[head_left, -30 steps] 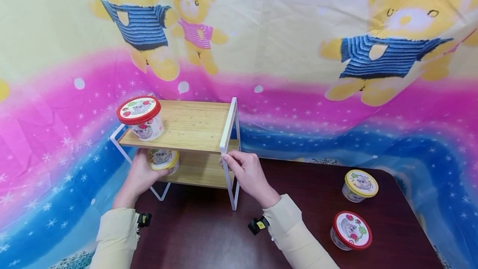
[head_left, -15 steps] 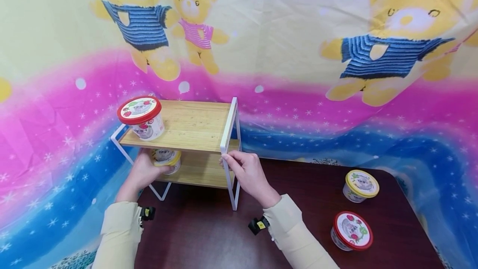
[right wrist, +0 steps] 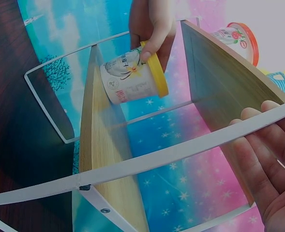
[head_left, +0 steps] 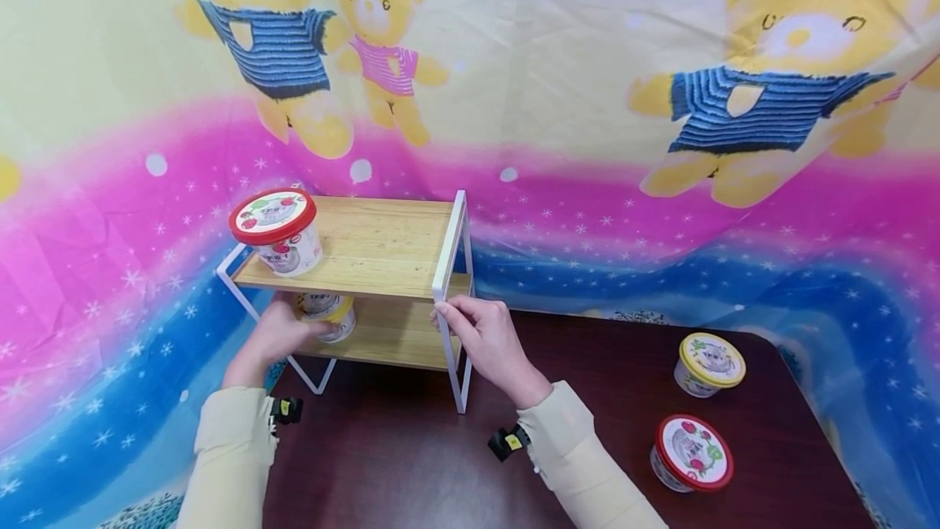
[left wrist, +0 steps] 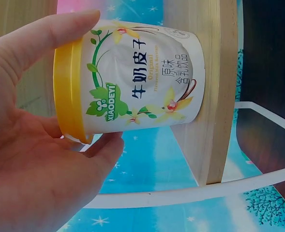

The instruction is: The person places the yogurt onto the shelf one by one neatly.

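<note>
My left hand [head_left: 275, 337] holds a yellow-lidded paper tub [left wrist: 147, 82] of milk drink on the lower board [head_left: 396, 341] of a small two-tier shelf. In the left wrist view the thumb lies along one side near the lid, and fingertips show at the other. The tub stands upright near the shelf's left end, its top partly hidden by the upper board [head_left: 389, 247] in the head view. My right hand [head_left: 492, 345] grips the white metal frame [right wrist: 157, 158] at the shelf's right front corner, with fingers behind the bar in the right wrist view.
A red-lidded tub [head_left: 290, 255] stands on the left of the upper board. On the dark table [head_left: 558, 431] to the right are another yellow-lidded tub [head_left: 708, 364] and a red-lidded one [head_left: 690, 454]. A printed bear curtain [head_left: 558, 129] hangs close behind the shelf.
The left hand's thumb has moved up along the front of the yellow-lidded tub, which has shifted very slightly to the right. The right hand stays on the frame.
</note>
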`<control>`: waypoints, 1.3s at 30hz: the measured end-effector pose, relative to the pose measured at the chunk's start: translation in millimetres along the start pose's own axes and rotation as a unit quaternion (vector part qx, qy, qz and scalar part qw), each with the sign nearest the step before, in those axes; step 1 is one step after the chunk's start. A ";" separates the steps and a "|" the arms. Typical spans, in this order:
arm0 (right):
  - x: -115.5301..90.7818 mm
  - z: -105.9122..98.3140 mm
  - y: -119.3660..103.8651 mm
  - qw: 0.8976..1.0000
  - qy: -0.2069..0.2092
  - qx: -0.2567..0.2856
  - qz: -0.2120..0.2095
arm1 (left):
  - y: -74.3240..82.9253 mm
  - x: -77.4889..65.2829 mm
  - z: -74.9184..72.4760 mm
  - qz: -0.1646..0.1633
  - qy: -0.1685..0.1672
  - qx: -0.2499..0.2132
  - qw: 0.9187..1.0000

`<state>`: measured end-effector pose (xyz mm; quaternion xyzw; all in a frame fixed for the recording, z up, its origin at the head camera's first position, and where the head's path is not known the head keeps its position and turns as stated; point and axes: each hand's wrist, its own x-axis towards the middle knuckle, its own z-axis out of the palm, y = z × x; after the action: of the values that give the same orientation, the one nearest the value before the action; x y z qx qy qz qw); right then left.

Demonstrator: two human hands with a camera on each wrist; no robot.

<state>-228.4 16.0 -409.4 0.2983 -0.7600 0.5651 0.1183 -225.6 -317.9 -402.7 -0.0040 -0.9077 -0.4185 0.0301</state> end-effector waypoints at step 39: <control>0.1 -0.8 -0.2 1.000 -0.005 0.011 0.009 | 0.5 0.2 -9.9 0.010 -0.027 -0.023 0.999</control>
<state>-228.5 16.7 -408.9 0.2959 -0.7568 0.5731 0.1061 -225.3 -325.1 -395.9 -0.0250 -0.8981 -0.4390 0.0095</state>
